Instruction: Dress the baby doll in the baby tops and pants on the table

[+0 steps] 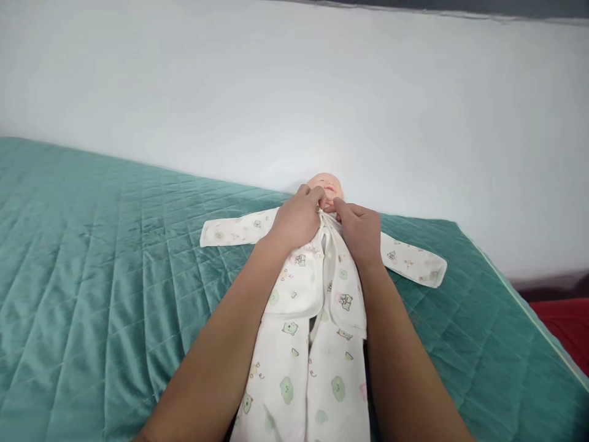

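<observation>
A baby doll (pixel 327 182) lies on its back with its head near the wall. It wears a white printed jacket (pixel 297 282) and matching trousers (pixel 288 380). The jacket's sleeves spread out to both sides, and its front hangs open below the neck. At the collar, my left hand (pixel 298 216) pinches the jacket's left-side edge, just under the doll's chin. My right hand (pixel 359 228) pinches the other edge close beside it. The fingertips nearly meet and partly hide the collar and its fastening.
A green quilted cover (pixel 115 276) lies under the doll and reaches the white wall (pixel 184 86) behind. The cover's edge runs down the right side. Beyond that edge stands a red object (pixel 561 325), only partly in view.
</observation>
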Tool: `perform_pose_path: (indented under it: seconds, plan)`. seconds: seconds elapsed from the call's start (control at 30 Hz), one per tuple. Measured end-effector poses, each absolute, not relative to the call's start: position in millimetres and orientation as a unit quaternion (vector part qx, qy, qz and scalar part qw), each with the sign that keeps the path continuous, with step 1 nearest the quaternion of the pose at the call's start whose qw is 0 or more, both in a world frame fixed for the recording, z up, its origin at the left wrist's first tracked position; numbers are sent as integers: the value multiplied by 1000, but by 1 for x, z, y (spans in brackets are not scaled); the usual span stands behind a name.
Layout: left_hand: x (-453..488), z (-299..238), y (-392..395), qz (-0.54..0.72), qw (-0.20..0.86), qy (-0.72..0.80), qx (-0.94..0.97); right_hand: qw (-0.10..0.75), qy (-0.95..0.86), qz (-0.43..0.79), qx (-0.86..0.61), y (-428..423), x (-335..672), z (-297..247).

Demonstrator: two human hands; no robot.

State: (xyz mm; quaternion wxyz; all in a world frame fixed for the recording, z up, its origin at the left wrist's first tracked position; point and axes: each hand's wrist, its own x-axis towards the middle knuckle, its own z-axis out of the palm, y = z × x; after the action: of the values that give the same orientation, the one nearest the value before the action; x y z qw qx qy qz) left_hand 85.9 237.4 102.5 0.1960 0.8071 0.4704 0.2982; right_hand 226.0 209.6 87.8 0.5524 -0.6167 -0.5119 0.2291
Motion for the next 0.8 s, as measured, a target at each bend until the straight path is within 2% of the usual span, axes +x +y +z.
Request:
perform_pose_path:
  seconds: [0.6,0.8]
  plan:
    - [87,92,248,449,283,419,737,534,-554,190,-610,207,230,91]
    - [86,102,234,502,292,445,682,545,-560,151,-605,175,221,98]
